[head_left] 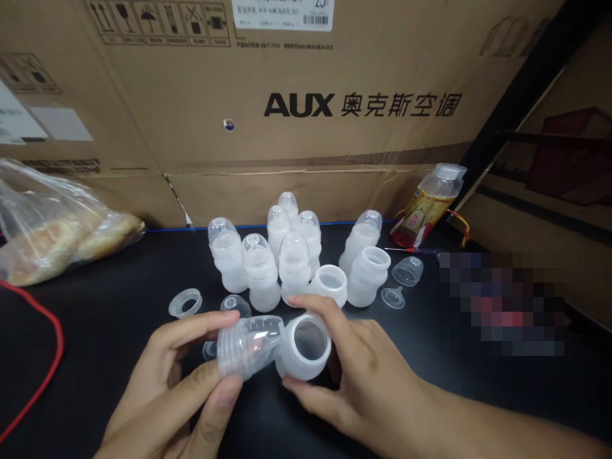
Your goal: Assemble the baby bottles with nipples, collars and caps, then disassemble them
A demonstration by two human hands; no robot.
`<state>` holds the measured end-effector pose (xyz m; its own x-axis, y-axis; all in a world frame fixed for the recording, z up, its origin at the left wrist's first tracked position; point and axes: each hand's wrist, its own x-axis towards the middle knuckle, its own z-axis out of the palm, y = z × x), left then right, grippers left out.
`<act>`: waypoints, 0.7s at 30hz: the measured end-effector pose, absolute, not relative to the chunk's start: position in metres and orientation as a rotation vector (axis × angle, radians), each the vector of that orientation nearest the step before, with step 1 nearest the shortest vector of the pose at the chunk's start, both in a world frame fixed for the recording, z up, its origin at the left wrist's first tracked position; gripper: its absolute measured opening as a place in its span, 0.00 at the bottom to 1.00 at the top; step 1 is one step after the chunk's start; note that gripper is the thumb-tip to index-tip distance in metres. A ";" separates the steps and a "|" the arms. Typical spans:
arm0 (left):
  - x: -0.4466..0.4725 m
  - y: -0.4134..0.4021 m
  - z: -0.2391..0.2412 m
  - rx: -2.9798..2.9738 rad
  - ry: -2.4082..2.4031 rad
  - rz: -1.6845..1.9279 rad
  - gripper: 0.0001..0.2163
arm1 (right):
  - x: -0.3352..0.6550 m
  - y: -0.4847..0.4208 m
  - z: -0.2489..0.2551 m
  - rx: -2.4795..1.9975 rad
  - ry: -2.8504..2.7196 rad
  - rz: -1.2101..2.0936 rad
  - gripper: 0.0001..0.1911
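My left hand [186, 382] is closed, thumb and fingers pinching a clear baby bottle top [251, 344] that has a threaded ring and a tapered transparent part. My right hand [354, 363] grips a frosted white baby bottle [291, 363] by its sides, its open mouth tilted towards me. The narrow end of the top meets the bottle's edge; whether they touch is unclear. Just behind my hands, a clear dome cap [234, 306] is partly covered by my left fingers. Another uncapped bottle [329, 280] stands beyond my right fingers.
Several capped bottles [261, 274] stand further back. A loose ring [185, 302] lies left; a clear cap [408, 272] and a nipple-like disc [393, 298] lie right. A drink bottle [428, 207], a screwdriver [414, 250], bagged bread [62, 236], a red cable [52, 331] and a large carton [229, 83] surround them.
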<state>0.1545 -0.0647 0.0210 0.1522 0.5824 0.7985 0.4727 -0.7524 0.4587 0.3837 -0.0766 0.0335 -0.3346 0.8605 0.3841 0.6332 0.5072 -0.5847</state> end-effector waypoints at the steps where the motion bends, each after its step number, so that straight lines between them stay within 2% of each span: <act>1: 0.153 -0.065 0.020 2.325 1.031 1.669 0.17 | 0.383 -0.076 0.033 -1.212 -2.084 0.443 0.41; 5: 0.141 -0.068 0.017 2.162 1.105 1.750 0.17 | 0.382 -0.076 0.032 -1.199 -2.080 0.544 0.36; 8: 0.126 -0.071 0.016 2.315 1.022 1.556 0.15 | 0.381 -0.077 0.032 -1.205 -2.083 0.508 0.35; 10: 0.122 -0.073 0.015 2.389 0.985 1.461 0.15 | 0.381 -0.077 0.032 -1.195 -2.100 0.478 0.37; 12: 0.124 -0.075 0.012 2.295 1.008 1.595 0.14 | 0.381 -0.078 0.031 -1.175 -2.111 0.457 0.39; 14: 0.125 -0.075 0.010 2.193 1.007 1.690 0.16 | 0.381 -0.078 0.030 -1.161 -2.119 0.413 0.43; 18: 0.111 -0.067 0.011 2.410 0.875 1.451 0.14 | 0.381 -0.081 0.026 -1.087 -2.104 0.299 0.44; 21: 0.101 -0.062 0.016 2.554 0.756 1.342 0.21 | 0.379 -0.083 0.025 -1.019 -2.057 0.224 0.42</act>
